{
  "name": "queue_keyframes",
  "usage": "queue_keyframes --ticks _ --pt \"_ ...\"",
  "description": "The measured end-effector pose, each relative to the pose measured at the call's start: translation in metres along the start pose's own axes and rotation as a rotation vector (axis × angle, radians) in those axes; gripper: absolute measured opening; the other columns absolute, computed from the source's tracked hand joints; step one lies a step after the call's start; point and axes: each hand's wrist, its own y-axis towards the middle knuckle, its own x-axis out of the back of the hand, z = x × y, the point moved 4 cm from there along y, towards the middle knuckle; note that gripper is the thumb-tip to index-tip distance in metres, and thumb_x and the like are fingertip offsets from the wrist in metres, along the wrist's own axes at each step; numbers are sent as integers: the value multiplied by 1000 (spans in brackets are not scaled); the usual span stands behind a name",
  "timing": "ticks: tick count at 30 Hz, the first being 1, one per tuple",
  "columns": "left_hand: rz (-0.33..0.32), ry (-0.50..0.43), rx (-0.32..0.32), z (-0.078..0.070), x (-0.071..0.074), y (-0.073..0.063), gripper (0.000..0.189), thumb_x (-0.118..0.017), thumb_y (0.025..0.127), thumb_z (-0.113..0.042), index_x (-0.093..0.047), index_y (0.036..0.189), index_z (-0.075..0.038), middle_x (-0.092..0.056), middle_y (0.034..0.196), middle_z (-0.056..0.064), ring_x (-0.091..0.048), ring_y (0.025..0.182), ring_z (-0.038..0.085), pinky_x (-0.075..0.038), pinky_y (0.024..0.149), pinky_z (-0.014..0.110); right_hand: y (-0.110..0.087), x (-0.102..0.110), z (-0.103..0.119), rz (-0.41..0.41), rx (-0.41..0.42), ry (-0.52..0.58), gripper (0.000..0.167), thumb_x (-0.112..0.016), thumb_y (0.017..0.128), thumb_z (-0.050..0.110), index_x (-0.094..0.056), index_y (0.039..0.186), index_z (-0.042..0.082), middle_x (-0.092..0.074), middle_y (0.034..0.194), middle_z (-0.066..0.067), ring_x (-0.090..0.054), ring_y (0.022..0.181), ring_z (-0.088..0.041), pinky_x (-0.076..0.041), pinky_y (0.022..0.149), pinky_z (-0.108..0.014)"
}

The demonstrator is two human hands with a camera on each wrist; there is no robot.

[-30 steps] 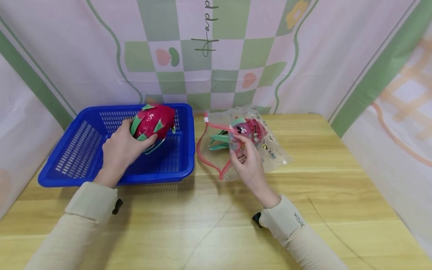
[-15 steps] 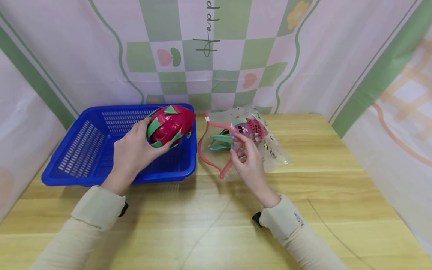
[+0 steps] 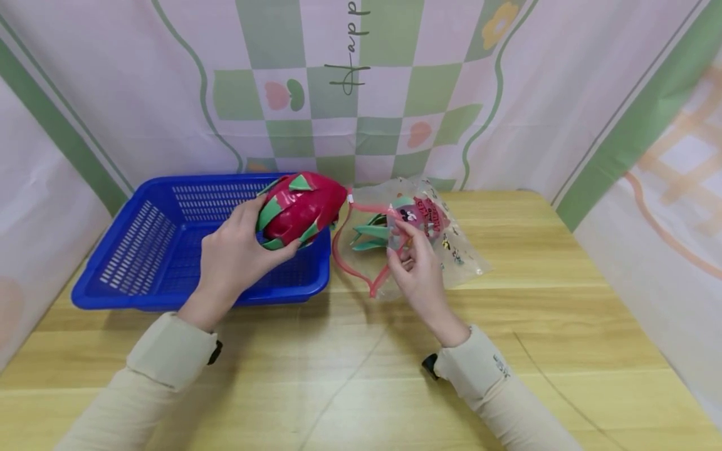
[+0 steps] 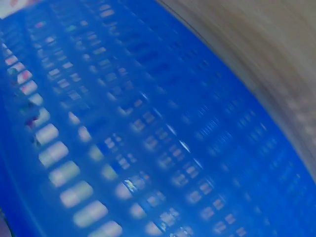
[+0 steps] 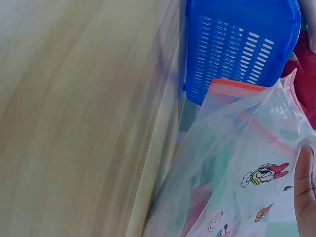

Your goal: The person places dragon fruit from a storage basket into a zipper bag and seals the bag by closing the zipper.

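In the head view, my left hand (image 3: 234,257) grips a glossy red dragon fruit (image 3: 304,210) with green scales, fingers behind it and thumb in front. The fruit is held over the right rim of a blue basket (image 3: 87,291), its tip overlapping the bag's red zip edge. With thumb and fingers, my right hand (image 3: 420,272) pinches the mouth of a clear zip bag (image 3: 465,260) printed with cartoon figures. The bag's mouth gapes toward the basket. Inside lies another dragon fruit (image 3: 369,237), green leaves toward the opening. The left wrist view shows only the basket's slotted wall (image 4: 143,103) and table.
A wooden table (image 3: 350,376) carries the basket on the left and the bag right of it. Behind them hangs a checkered cloth (image 3: 333,138), close to the table's back edge. Cloth panels also stand at both sides.
My left hand has carried the dragon fruit rightward, from above the basket's inside to its right rim beside the bag's mouth. My right hand keeps its pinch on the bag, nearly still.
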Motion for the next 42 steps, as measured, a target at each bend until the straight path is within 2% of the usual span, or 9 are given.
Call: queue_keyframes --ticks 4,10,20,25,28,31,38,42 --pt "23 14 -37 -12 -1 0 86 -80 65 -53 -53 131 -6 -64 120 18 -69 89 35 -57 60 47 0 2 0 -6 -7 -6 49 -60 88 -1 -46 135 -1 -59 117 -18 -49 70 2 -46 58 -11" --pt "37 51 -136 -29 -4 -2 86 -80 64 -55 -55 132 -10 -65 119 15 -70 92 32 -58 59 44 1 5 0 -13 -36 8 51 -61 87 0 -46 136 1 -57 117 -17 -50 71 2 -45 59 -10" --pt "-11 65 -267 -47 -9 -1 85 -85 61 -51 -57 131 -10 -62 123 15 -66 102 33 -58 76 45 1 8 -1 -34 -16 7 49 -59 88 -1 -46 136 1 -57 108 -16 -49 71 1 -44 57 -11" --pt "-19 65 -310 -56 -12 0 82 -86 63 -46 -57 132 -11 -61 124 16 -65 107 33 -57 83 45 2 8 -2 -30 -26 8 50 -58 88 -2 -46 136 2 -53 96 -14 -49 71 -1 -44 57 -12" --pt "-11 71 -329 -62 -14 1 82 -86 64 -44 -56 133 -12 -60 125 15 -63 110 33 -56 85 45 3 9 -2 -29 -44 17 50 -57 88 -3 -45 137 2 -52 96 -14 -49 72 -3 -44 58 -12" --pt "-11 95 -360 -67 -15 0 82 -86 64 -44 -56 134 -12 -60 125 15 -62 110 33 -56 86 44 3 10 -3 -31 -53 21 51 -56 87 -5 -45 137 2 -52 96 -14 -49 73 -5 -44 59 -12" --pt "-44 194 -482 -80 -20 -2 81 -85 64 -47 -56 133 -14 -60 125 12 -62 107 28 -58 81 38 4 12 -3 -46 -61 37 50 -54 88 -4 -46 137 4 -50 91 -10 -48 70 -6 -43 56 -13" --pt "-46 205 -497 -83 -21 -1 82 -86 62 -47 -57 132 -16 -60 124 10 -63 107 27 -58 80 38 3 14 -3 -55 -49 50 50 -52 86 -5 -48 136 4 -50 85 -8 -47 66 -6 -41 53 -13"
